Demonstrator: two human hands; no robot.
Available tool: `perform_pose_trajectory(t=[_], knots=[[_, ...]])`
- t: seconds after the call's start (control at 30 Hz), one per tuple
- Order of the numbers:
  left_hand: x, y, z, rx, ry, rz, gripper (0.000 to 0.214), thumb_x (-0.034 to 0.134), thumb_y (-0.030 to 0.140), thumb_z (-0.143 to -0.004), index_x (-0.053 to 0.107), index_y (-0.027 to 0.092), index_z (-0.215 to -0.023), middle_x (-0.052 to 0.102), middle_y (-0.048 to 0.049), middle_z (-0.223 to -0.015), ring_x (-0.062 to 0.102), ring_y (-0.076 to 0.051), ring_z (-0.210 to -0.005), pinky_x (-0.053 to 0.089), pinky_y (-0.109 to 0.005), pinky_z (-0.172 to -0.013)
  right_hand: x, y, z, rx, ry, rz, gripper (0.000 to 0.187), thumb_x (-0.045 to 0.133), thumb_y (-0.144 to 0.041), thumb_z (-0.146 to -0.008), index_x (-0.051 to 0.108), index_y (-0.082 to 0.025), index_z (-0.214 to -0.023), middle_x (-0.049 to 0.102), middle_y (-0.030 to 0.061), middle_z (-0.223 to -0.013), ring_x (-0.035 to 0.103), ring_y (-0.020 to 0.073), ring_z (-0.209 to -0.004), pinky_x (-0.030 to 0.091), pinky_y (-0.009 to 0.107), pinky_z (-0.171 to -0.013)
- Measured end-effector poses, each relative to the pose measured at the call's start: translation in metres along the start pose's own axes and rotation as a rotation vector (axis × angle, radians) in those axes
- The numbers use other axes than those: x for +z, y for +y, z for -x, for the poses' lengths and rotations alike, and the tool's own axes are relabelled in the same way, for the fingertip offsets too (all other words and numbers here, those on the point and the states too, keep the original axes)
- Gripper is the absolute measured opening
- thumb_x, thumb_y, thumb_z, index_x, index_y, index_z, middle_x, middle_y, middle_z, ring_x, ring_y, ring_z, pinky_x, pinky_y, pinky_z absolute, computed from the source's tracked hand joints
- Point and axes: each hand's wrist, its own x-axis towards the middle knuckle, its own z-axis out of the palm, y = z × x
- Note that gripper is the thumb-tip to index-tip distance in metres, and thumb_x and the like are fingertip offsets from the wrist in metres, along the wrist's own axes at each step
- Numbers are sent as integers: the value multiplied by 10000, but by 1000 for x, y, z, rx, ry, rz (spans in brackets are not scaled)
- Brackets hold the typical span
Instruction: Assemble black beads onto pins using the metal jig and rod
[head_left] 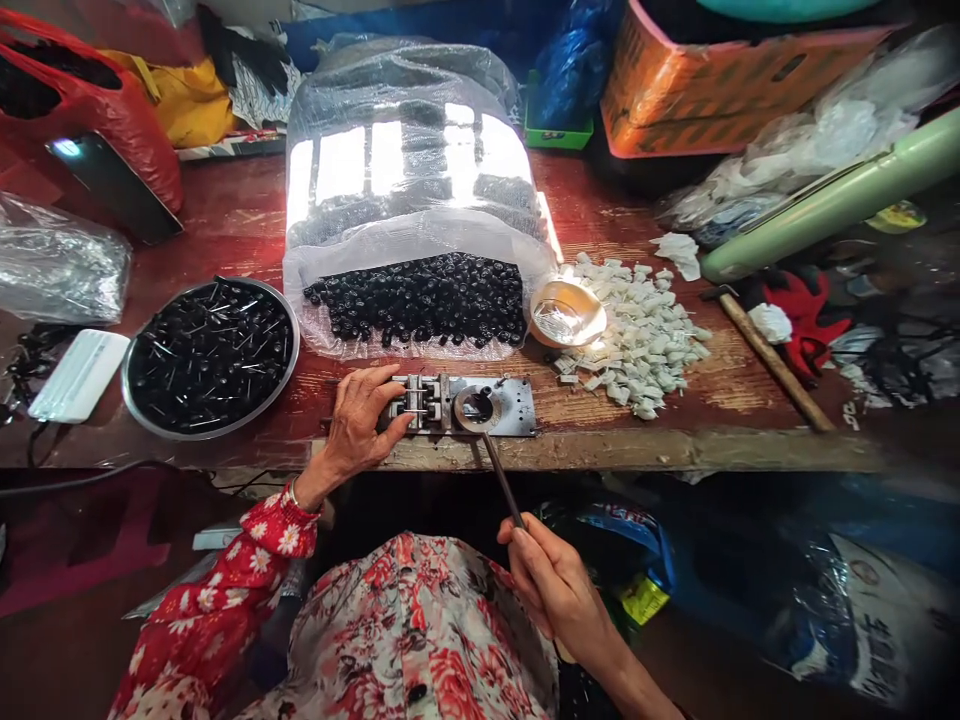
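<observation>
A small metal jig (510, 405) lies along the front edge of the bench, with a clamp-like block (426, 402) on its left half and a round ring (473, 411) on its plate. My left hand (361, 418) rests over the jig's left end, thumb and fingers apart on either side; what lies beneath the palm is hidden. A dark lever handle (501, 478) slants from the ring down toward me. My right hand (551, 580) is closed around its lower end. Behind the jig, black small round parts (420, 300) spill from a clear plastic bag (412, 140).
Left stands a metal bowl (295, 350) of black pieces with pins. Right of the bag are a small yellowish bowl (568, 312) and a heap of whitish pieces (641, 345). A hammer (776, 360), a green tube (840, 200) and an orange crate (720, 95) sit farther right.
</observation>
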Motion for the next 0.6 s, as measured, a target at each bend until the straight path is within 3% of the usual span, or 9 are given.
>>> perform_pose_trajectory(t=[0.17, 0.4, 0.6], knots=[[-5, 2, -3, -23, -25, 35, 98, 631, 295, -957, 685, 237, -1014, 664, -104, -1395, 569, -283, -1330, 427, -496, -1128, -15, -9, 0, 21, -20, 64, 464, 460, -686, -1038, 539, -229, -1021, 407, -121, -550, 257, 54, -331, 223, 201, -337], [-9, 16, -13, -13, -28, -7, 140, 671, 345, -940, 706, 254, -1040, 640, -95, -1440, 536, -321, -1380, 260, -611, -1241, -26, -17, 0, 23, -40, 92, 448, 455, -664, -1049, 533, -226, -995, 395, -118, -514, 234, 58, -357, 200, 200, -366], [0, 26, -24, 45, -70, 33, 97, 664, 279, -959, 730, 241, -1019, 676, -86, -1358, 550, -297, -1322, 315, -571, -1206, -32, -9, -2, 49, -75, 82, 459, 450, -669, -1050, 542, -220, -1038, 390, -123, -527, 223, 51, -350, 209, 187, -342]])
